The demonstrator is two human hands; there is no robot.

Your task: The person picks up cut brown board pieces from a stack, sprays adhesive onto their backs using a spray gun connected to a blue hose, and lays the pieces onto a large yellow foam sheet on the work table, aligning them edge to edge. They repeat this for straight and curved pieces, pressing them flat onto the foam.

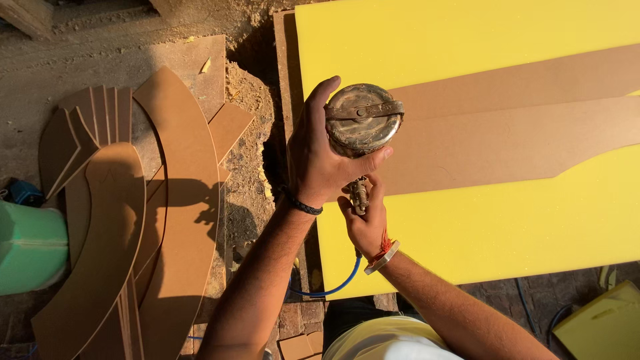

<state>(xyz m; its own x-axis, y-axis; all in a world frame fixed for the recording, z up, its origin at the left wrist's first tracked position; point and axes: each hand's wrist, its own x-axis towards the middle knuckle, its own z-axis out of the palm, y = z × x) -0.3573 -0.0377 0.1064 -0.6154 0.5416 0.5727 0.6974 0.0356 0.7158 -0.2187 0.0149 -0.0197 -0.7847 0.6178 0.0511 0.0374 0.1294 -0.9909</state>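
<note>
My left hand [319,157] is wrapped around the grimy round metal cup [363,119] of a spray gun, thumb up along its side. Below it my right hand [365,223] grips the gun's metal body [359,195], fingers closed round it. A blue air hose [337,287] runs down from under my right wrist. The gun hangs over the left edge of a big yellow board [467,40]. Two long brown cut fibreboard pieces [520,143] lie across that board, just right of the cup.
On the dusty ground at left lies a stack of curved brown board cutouts [173,200]. A green cylinder [27,247] sits at the far left edge. A small yellow panel [603,327] shows at the bottom right, over brick paving.
</note>
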